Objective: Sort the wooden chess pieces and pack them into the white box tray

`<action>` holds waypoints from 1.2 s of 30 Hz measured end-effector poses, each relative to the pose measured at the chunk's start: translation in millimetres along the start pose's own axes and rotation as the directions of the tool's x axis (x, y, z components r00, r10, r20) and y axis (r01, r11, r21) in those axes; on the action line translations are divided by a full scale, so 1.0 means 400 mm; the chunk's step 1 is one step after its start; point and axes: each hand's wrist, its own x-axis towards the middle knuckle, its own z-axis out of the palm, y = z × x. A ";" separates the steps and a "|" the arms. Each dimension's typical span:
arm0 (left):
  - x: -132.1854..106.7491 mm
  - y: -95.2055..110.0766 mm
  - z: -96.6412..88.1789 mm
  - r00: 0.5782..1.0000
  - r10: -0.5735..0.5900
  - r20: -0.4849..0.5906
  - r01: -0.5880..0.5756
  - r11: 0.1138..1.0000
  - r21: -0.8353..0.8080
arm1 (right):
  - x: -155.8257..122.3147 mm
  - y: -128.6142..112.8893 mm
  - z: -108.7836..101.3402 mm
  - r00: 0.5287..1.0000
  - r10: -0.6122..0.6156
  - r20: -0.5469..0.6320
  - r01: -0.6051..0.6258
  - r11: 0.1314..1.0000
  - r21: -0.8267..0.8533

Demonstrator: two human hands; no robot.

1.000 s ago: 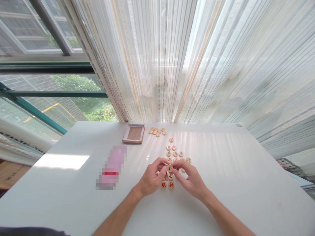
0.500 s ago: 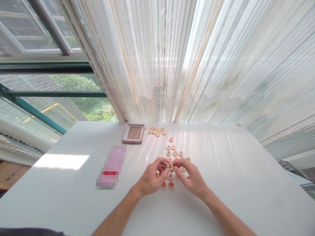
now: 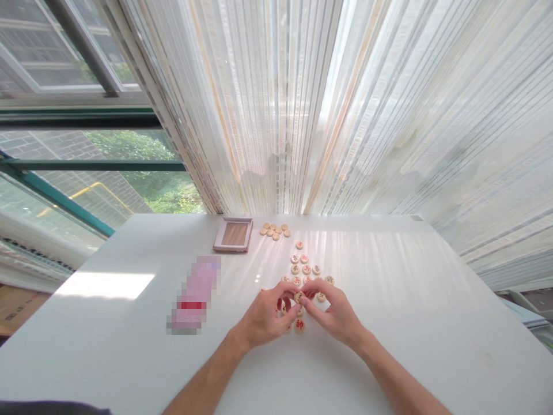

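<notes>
My left hand [image 3: 265, 316] and my right hand [image 3: 336, 312] meet over a group of round wooden Chinese chess pieces. Thumbs and fingertips of both pinch one piece with a black character [image 3: 299, 297] between them. Below it lies a piece with a red character [image 3: 299, 325]. Beyond my fingers, several pieces in red and black stand in a pattern that narrows to a single red piece [image 3: 299, 245] at the far end. To the right is a black-lettered piece [image 3: 320, 297]. My left fingers partly cover other pieces.
Several blank-looking pieces [image 3: 275, 231] lie together at the back of the white table [image 3: 415, 346]. Left of them is a shallow open box [image 3: 234, 235]. A blurred pink item [image 3: 196, 297] lies on the left. A striped curtain [image 3: 276, 115] hangs behind the table.
The held piece has come slightly nearer to me and turned or tilted between my fingertips. My left hand has shifted a little, covering different pieces beneath it.
</notes>
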 end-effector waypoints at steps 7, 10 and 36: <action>-0.003 -0.006 0.010 1.000 0.010 0.027 -0.009 0.999 -0.039 | 0.000 0.005 0.002 0.999 0.031 -0.019 -0.031 0.999 0.013; -0.003 -0.008 0.015 0.999 0.029 0.032 -0.028 0.999 -0.046 | 0.001 0.002 0.005 0.998 0.051 -0.045 -0.050 0.998 0.027; 0.004 -0.017 -0.007 0.996 0.028 -0.087 -0.025 0.999 0.037 | -0.001 -0.003 -0.001 0.997 0.065 0.051 -0.072 0.988 0.136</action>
